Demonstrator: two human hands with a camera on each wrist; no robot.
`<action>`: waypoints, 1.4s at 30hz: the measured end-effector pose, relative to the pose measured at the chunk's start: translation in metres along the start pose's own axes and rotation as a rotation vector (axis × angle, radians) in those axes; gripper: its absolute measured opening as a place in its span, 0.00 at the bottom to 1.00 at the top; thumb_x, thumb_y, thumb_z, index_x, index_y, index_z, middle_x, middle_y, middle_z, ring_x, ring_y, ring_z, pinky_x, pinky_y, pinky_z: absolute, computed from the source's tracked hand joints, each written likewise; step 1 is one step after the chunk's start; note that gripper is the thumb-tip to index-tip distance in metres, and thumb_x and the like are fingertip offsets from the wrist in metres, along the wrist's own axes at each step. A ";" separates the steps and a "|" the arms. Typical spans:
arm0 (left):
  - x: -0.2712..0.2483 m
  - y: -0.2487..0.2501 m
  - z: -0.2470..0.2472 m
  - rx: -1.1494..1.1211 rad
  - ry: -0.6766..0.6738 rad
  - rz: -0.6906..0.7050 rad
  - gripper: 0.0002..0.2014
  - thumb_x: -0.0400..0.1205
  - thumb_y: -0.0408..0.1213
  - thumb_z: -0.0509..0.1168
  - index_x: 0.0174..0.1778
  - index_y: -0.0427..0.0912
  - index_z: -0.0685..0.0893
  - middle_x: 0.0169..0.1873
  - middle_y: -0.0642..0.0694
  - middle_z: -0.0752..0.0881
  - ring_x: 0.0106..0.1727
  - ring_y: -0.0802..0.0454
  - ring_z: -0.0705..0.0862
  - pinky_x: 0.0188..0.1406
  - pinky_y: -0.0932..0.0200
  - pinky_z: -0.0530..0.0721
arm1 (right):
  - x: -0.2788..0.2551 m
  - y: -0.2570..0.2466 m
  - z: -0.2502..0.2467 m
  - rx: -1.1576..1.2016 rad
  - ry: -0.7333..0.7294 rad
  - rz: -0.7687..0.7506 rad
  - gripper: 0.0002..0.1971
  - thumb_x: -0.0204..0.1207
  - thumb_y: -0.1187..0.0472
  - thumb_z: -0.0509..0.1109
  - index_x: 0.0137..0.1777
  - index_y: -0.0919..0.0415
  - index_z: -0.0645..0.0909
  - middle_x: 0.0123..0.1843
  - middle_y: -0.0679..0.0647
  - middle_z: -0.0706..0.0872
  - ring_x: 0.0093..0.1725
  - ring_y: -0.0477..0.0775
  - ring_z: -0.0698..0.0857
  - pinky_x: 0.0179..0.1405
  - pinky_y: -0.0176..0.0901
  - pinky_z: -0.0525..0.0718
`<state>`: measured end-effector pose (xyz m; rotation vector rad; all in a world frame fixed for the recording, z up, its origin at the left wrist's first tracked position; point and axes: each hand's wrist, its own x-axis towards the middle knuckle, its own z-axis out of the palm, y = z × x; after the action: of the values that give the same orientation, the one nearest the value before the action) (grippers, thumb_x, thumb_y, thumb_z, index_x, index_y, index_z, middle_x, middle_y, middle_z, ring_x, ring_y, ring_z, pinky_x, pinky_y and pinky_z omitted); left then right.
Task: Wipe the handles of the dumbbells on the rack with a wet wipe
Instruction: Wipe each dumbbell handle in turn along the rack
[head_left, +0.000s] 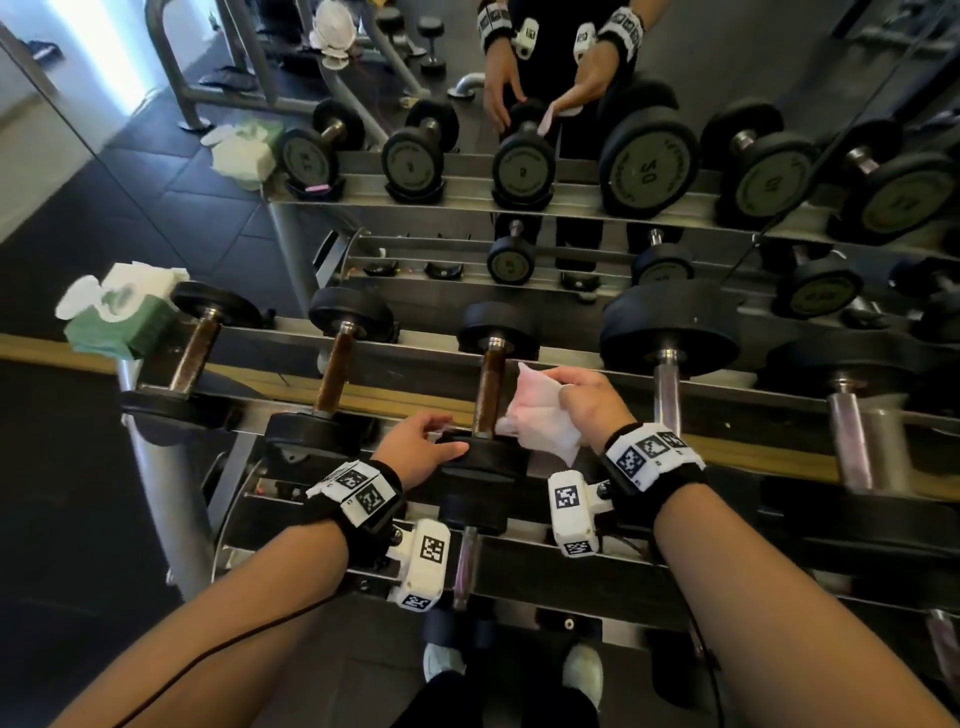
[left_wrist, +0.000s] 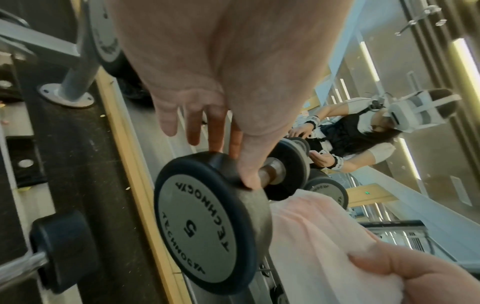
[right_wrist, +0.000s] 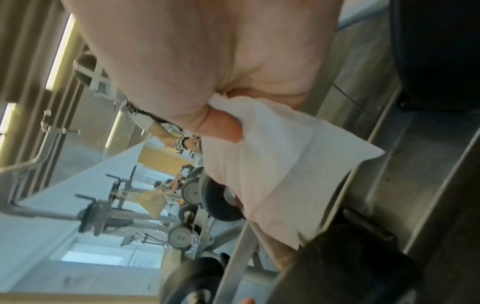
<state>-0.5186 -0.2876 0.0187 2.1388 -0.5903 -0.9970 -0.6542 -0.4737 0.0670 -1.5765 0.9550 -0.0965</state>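
A small dumbbell (head_left: 488, 384) marked 5 lies on the top rail of the rack (head_left: 571, 410), its brown handle (head_left: 489, 389) running away from me. My left hand (head_left: 423, 441) rests with straight fingers on its near black head (left_wrist: 207, 222), thumb (left_wrist: 249, 164) over the rim. My right hand (head_left: 582, 397) grips a crumpled white wet wipe (head_left: 540, 415), held just right of the handle. In the right wrist view the wipe (right_wrist: 272, 164) hangs from the curled fingers (right_wrist: 221, 127). Whether the wipe touches the handle I cannot tell.
Other dumbbells lie left (head_left: 337, 358) and right (head_left: 667, 364) on the same rail, larger ones further right. A green pack of wipes (head_left: 119, 317) sits at the rack's left end. A mirror behind reflects the rack and me (head_left: 556, 67). Lower rails hold more dumbbells (head_left: 467, 551).
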 end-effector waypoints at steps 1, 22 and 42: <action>-0.002 0.006 0.002 0.030 0.031 0.015 0.27 0.79 0.42 0.74 0.75 0.48 0.77 0.72 0.48 0.80 0.72 0.49 0.78 0.70 0.54 0.75 | -0.004 -0.002 -0.011 -0.027 0.000 -0.007 0.18 0.76 0.74 0.62 0.44 0.50 0.87 0.44 0.54 0.88 0.41 0.53 0.86 0.33 0.40 0.84; -0.035 0.131 0.179 -0.104 -0.042 0.129 0.37 0.67 0.56 0.81 0.73 0.57 0.77 0.65 0.59 0.82 0.70 0.59 0.79 0.75 0.48 0.77 | -0.042 0.073 -0.242 -0.184 0.144 -0.057 0.10 0.84 0.62 0.62 0.61 0.50 0.76 0.51 0.51 0.81 0.46 0.50 0.82 0.40 0.43 0.81; -0.027 0.113 0.177 -0.192 -0.151 0.046 0.40 0.57 0.70 0.77 0.66 0.62 0.81 0.61 0.61 0.86 0.62 0.64 0.84 0.66 0.53 0.85 | 0.029 0.096 -0.193 0.051 -0.135 0.036 0.21 0.84 0.70 0.61 0.75 0.56 0.77 0.69 0.62 0.82 0.69 0.65 0.80 0.74 0.64 0.75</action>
<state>-0.6874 -0.4146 0.0342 1.8860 -0.5878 -1.1495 -0.7919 -0.6368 0.0236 -1.4982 0.8690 0.0105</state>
